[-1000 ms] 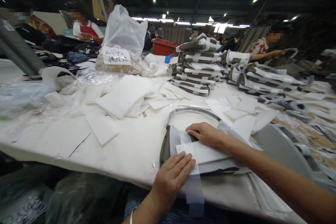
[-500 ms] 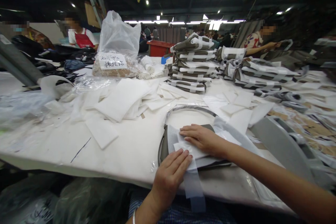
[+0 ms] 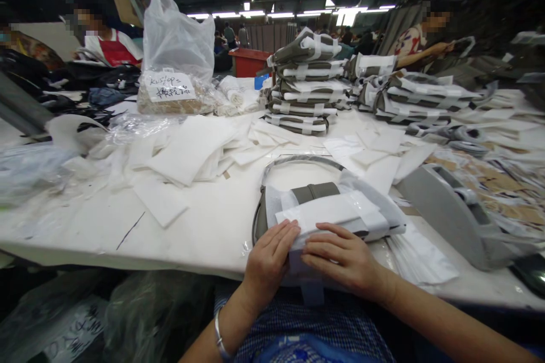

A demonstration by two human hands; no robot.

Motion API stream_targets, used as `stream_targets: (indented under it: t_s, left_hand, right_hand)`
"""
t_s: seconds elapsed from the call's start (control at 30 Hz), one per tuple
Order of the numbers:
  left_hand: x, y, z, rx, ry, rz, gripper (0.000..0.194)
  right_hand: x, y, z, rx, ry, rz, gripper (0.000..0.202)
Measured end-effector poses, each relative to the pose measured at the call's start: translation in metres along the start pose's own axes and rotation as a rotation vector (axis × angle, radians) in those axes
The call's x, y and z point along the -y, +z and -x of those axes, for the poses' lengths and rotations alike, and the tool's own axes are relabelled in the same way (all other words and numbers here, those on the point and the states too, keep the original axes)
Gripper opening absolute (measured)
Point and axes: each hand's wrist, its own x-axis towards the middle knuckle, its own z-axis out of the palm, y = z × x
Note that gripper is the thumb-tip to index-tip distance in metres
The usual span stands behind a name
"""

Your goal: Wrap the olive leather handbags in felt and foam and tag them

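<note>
A grey-brown handbag [image 3: 318,191] lies at the table's front edge, partly covered by white padding sheets [image 3: 336,210]. Its strap [image 3: 298,160] loops out behind it. My left hand [image 3: 270,255] rests with extended fingers on the near left edge of the padding. To its right, my right hand [image 3: 340,255] spreads its fingers along the same near edge. A translucent strip [image 3: 313,292] hangs below the hands over the table edge; its upper part is hidden under them.
A grey tape dispenser [image 3: 451,221] stands right of the bag. Loose white sheets [image 3: 191,147] lie left. Behind are a stack of wrapped bags [image 3: 304,85], more wrapped bags [image 3: 421,99] and a labelled plastic bag [image 3: 176,45]. Co-workers [image 3: 114,45] are beyond.
My right hand has drawn back from the top of the bag to its near edge, beside my left hand. White padding now lies folded along the bag's front. The view has shifted slightly.
</note>
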Motion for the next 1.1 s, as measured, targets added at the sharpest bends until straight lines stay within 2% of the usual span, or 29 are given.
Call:
stream_targets:
  t_s: [0.07,0.27,0.43,0.63,0.87,1.1]
  left_hand:
    - [0.0,0.0,0.0,0.015,-0.002,0.007,0.039]
    - [0.002,0.001,0.003,0.047,-0.013,0.045,0.038]
    - [0.001,-0.001,0.0,0.05,-0.011,0.026,0.037]
    - [-0.001,-0.002,-0.001,0.031,-0.001,-0.008,0.039]
    - [0.0,-0.001,0.002,0.06,0.002,0.0,0.041]
    - [-0.001,0.002,0.005,0.097,-0.043,0.014,0.05]
  right_hand:
    - [0.001,-0.003,0.003,0.01,0.018,0.002,0.018]
    - [0.001,-0.003,0.013,0.13,0.049,0.141,0.041]
    - [0.002,0.004,0.003,-0.01,0.026,0.068,0.027]
    - [0.012,0.006,-0.004,-0.085,0.141,-0.102,0.024]
    - [0.021,0.0,0.002,-0.022,0.109,-0.1,0.024]
    - [0.021,-0.006,0.011,0.023,0.039,-0.051,0.026]
